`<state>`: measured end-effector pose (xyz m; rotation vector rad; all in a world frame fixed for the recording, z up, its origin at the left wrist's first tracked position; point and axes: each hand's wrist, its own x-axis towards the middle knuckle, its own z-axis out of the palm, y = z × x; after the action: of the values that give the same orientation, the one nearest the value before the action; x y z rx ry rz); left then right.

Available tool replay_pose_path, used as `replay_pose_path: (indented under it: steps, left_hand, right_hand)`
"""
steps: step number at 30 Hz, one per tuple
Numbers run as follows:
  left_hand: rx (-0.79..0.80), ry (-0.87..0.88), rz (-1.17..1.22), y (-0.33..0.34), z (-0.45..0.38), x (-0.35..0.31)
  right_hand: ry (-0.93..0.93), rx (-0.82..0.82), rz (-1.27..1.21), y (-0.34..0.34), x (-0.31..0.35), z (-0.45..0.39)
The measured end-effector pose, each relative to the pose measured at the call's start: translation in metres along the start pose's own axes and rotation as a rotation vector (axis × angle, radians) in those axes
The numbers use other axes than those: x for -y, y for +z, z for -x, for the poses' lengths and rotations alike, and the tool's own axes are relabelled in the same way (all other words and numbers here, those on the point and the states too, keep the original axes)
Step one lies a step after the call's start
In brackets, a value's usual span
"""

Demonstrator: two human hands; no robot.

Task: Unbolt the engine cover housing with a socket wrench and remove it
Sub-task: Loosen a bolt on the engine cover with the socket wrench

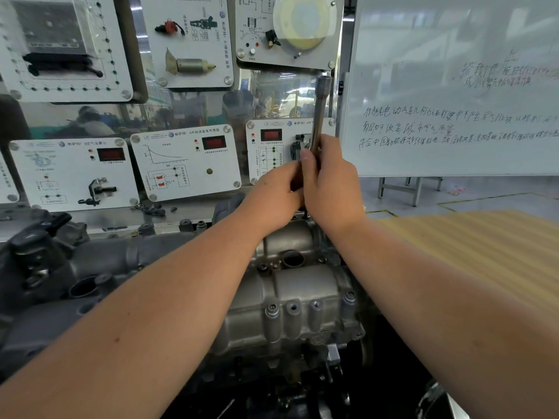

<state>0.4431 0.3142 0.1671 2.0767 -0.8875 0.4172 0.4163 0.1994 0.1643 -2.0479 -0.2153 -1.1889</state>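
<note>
1. The long steel socket wrench [318, 116] is being held nearly upright by both hands, its long axis rising up and away from the grey cast-metal engine cover housing [302, 285].
2. The right hand [331, 186] is being wrapped round the lower shaft; the left hand [276, 189] is being curled against it just beside.
3. The housing is lying directly below the fingers [307, 164]; whether the tip is being seated on a bolt cannot be told.
</note>
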Motion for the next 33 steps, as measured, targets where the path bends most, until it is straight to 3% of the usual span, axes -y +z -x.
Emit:
replay_pose_path:
  steps: [6,16,23,33]
  left_hand:
    - [0.054,0.010,0.020,-0.0002,0.0041,-0.0023]
    - [-0.017,-0.011,0.025,-0.0023,0.0006,-0.0002]
    - [0.043,-0.010,0.029,0.0004,0.0015,0.0004]
    - [-0.003,0.008,0.023,0.0001,0.0016,-0.0009]
  right_hand:
    - [0.021,0.000,0.000,0.0006,-0.0006,-0.0008]
    - [-0.033,0.031,0.029,-0.0007,0.0039,0.0017]
    - [0.022,0.005,0.001,-0.0008,0.0010,0.0001]
    - [-0.018,0.018,0.011,-0.0018,0.0028,0.0009]
